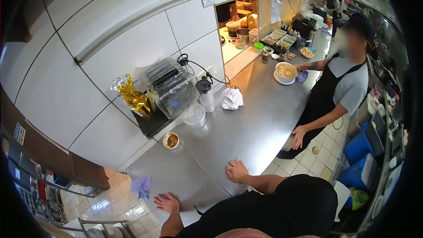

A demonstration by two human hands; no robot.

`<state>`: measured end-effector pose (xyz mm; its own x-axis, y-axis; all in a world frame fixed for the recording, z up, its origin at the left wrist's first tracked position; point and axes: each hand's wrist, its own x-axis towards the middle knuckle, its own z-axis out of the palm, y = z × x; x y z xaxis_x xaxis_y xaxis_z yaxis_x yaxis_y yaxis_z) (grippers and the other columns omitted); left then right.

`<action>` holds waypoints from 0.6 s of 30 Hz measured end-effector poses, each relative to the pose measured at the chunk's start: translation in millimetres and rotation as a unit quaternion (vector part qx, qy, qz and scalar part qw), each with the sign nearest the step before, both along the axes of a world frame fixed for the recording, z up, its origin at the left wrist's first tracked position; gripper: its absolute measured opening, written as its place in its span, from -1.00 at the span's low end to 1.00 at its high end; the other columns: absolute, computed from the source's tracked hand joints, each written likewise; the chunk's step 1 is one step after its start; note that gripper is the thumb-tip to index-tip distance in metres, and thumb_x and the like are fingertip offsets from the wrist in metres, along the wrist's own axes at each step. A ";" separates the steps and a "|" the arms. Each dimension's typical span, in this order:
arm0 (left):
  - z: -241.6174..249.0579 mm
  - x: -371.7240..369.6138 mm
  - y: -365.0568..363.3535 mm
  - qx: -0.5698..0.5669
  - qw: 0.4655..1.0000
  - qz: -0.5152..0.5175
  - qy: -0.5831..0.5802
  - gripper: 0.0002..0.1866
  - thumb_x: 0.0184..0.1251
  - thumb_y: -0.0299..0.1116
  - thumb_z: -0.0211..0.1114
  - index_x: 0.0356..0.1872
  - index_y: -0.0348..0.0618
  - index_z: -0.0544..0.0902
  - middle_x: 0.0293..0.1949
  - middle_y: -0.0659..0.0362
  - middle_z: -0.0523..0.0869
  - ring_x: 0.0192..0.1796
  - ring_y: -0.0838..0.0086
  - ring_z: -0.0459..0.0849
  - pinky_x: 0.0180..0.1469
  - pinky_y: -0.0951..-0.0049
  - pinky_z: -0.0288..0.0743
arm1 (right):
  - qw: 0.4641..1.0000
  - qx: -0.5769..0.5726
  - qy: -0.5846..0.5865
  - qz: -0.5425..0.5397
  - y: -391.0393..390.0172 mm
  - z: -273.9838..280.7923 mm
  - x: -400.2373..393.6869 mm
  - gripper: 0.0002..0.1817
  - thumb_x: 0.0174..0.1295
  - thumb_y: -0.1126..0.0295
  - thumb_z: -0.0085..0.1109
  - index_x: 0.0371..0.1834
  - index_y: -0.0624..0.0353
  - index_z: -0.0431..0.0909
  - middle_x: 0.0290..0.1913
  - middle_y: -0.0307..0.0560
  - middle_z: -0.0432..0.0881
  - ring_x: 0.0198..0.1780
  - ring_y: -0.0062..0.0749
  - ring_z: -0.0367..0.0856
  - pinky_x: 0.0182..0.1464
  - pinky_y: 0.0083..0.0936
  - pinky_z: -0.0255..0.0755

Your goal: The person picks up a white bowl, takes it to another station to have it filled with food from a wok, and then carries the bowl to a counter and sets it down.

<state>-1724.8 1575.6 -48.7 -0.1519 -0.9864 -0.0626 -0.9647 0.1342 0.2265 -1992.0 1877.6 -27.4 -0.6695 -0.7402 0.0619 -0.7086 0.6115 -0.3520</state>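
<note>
My left hand [166, 202] lies flat on the steel counter [211, 145] at its near left edge, fingers spread, beside a crumpled purple cloth [141, 187]. Resting on the counter's front edge, my right hand [237, 171] has its palm down and holds nothing. A white cup with brown contents [171, 140] stands beyond my left hand, near the wall. At the far right, a co-worker in a black apron [328, 92] has one hand at a white bowl of food [286, 72] on a white plate.
Along the wall are a plastic-wrapped machine [169, 88], gold foil packaging [132, 97], a tumbler [205, 94], clear containers [195, 115] and crumpled paper [231, 98]. Ingredient trays [280, 39] stand farther back. Blue bins [358, 167] are on the right.
</note>
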 end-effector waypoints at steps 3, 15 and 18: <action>-5.2 -1.2 -0.1 -0.010 1.000 0.005 -0.005 -0.27 0.49 0.15 0.05 0.46 -0.19 0.31 0.60 -0.12 0.11 0.65 -0.06 -0.05 0.59 -0.26 -0.22 | 1.000 -0.002 -0.009 0.005 1.3 0.2 -1.4 -0.78 0.35 0.18 0.03 -0.20 0.00 0.61 -0.08 -0.08 0.53 0.06 -0.13 0.47 0.10 -0.14 0.35; -6.6 -4.3 -0.8 -0.022 0.999 0.008 -0.023 -0.29 0.49 0.16 0.06 0.44 -0.16 0.32 0.59 -0.14 0.14 0.64 -0.06 0.00 0.56 -0.28 -0.16 | 1.000 -0.025 -0.017 -0.002 -0.7 0.7 -5.3 -0.77 0.34 0.14 0.07 -0.19 0.00 0.61 -0.07 -0.07 0.55 0.04 -0.09 0.50 0.06 -0.14 0.38; -7.3 -4.8 -1.7 -0.021 0.999 0.006 -0.030 -0.29 0.49 0.16 0.05 0.44 -0.16 0.32 0.59 -0.14 0.14 0.64 -0.06 0.00 0.55 -0.30 -0.15 | 1.000 -0.028 -0.012 -0.005 -2.3 -0.9 -6.4 -0.77 0.35 0.13 0.07 -0.18 0.00 0.61 -0.08 -0.06 0.55 0.04 -0.08 0.51 0.06 -0.14 0.38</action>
